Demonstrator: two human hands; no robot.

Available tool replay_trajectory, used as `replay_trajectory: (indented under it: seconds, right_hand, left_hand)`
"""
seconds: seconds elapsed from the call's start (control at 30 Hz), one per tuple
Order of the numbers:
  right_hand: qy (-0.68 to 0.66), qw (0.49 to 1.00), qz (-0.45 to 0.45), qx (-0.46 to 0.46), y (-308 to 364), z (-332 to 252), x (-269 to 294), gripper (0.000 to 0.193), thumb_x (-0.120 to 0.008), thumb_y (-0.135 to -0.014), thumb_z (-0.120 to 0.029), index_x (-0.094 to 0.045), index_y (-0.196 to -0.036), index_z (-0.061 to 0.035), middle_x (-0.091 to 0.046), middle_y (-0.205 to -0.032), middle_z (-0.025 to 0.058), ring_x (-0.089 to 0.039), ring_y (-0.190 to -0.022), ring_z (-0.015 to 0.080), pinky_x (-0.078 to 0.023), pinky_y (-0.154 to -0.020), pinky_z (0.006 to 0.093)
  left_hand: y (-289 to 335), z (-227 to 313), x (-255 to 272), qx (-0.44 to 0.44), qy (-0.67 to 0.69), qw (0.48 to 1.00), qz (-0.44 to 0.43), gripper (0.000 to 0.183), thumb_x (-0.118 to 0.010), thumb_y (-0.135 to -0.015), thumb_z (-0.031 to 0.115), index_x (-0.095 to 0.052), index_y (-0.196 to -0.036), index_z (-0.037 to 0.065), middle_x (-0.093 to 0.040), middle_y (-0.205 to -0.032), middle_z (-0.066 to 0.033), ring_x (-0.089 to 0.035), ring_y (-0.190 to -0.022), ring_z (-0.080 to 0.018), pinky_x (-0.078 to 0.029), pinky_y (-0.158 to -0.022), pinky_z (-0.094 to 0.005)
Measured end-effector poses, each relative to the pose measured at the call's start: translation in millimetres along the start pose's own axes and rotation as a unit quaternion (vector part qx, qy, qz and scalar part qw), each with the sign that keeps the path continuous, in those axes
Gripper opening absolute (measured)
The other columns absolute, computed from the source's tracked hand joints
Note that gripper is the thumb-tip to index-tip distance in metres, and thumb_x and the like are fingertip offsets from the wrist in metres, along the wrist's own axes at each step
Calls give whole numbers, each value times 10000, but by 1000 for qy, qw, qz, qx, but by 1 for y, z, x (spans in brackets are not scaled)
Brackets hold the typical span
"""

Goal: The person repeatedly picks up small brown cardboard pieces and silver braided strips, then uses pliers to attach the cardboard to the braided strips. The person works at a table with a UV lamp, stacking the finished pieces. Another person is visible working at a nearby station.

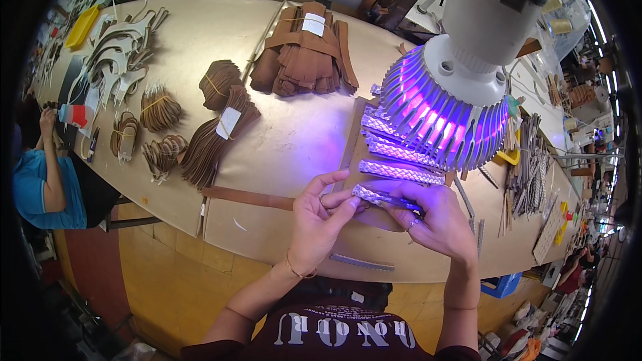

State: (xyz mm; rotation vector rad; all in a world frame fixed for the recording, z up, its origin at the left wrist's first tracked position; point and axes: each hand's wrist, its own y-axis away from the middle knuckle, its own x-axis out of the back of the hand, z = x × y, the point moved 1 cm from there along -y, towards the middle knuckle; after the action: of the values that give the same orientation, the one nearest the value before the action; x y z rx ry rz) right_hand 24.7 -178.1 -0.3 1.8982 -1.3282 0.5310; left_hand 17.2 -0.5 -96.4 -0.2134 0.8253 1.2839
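Note:
My left hand (pixel 319 217) pinches the end of a short pale braided strap (pixel 364 193) between thumb and fingers. My right hand (pixel 436 219) is closed on a dark slim tool (pixel 401 203) whose tip lies against that strap; its exact kind is hard to make out. Just beyond my hands, several similar braided straps (pixel 400 172) lie side by side on a brown board (pixel 353 135). Over them hangs a lamp (pixel 438 110) with a finned metal body, casting purple light. A loose braided strip (pixel 362 263) rests on the table nearer to me.
Bundles of brown strips (pixel 302 53) stand at the back, with smaller tied bundles (pixel 217 130) to the left. A long brown strip (pixel 249 197) lies left of my left hand. Grey braided strips (pixel 533 160) hang at right. Another person (pixel 50 184) sits at far left.

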Motion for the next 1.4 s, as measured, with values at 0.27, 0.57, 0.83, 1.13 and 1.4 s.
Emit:
replay_trajectory:
  seconds: [0.27,0.57,0.83,1.13,1.4]
  right_hand:
    - [14,999,-11,-30,-2,-3,2,266,-656,-804,-134,-698,-1067,-129,-633,-684,127,-594,-577,291,-464,-561,368]
    - [-15,1000,5,-28,-5,-5,0,252,-665,-813,-179,-707,-1053,-115,-657,-733,128,-615,-598,276,-484,-591,361]
    - [-168,981,12,-98,-1,9,-8,303,-665,-878,-51,-507,-1136,-44,-641,-915,24,-585,-810,71,-479,-663,239]
    - [-282,951,22,-125,0,11,-10,437,-646,-894,-37,-438,-1274,15,-637,-1046,80,-599,-955,130,-503,-798,266]
    - [-289,949,28,-118,2,14,-12,387,-642,-892,-31,-456,-1230,4,-643,-1052,84,-595,-903,105,-492,-723,247]
  left_hand:
    - [1,3,0,-16,-23,1000,-4,443,-585,-890,-61,-419,-1301,-61,-681,-1028,-187,-665,-941,-167,-531,-865,-263]
    - [-5,3,2,13,-29,999,30,385,-633,-893,1,-458,-1230,-58,-701,-930,-161,-679,-860,-162,-532,-803,-251]
    - [-14,-15,12,25,-3,998,55,188,-643,-897,21,-502,-1022,25,-704,-865,-107,-670,-785,-124,-492,-673,-215]
    - [-14,-28,6,-24,3,994,108,187,-663,-881,5,-484,-871,57,-672,-870,-88,-622,-763,-92,-502,-703,-215]
    - [-14,-29,-3,-186,-243,944,123,166,-660,-845,-41,-607,-998,-5,-672,-977,-108,-632,-788,-137,-504,-746,-232]
